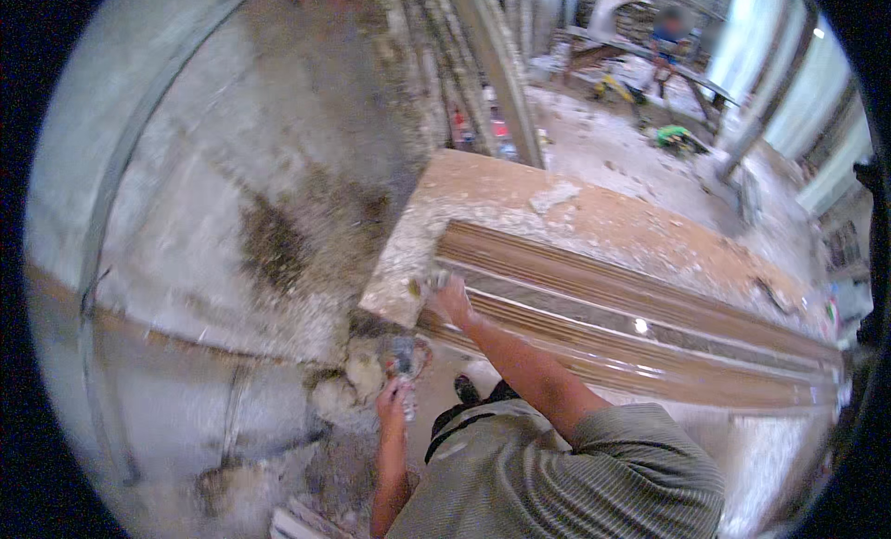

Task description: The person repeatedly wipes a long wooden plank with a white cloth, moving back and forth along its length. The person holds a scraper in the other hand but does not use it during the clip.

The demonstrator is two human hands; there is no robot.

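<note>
Right hand: our right hand [453,301] grips the end of the brown moulding [631,316], centre of frame, lying on the dusty board [594,214].
Left hand: our left hand [393,402], lower centre, closed around a trowel [403,358] over the mortar heap [357,377].

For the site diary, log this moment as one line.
left hand: holds trowel over mortar lump | right hand: on end of brown moulding | board: mortar-splattered | wall: grey, stained
</note>
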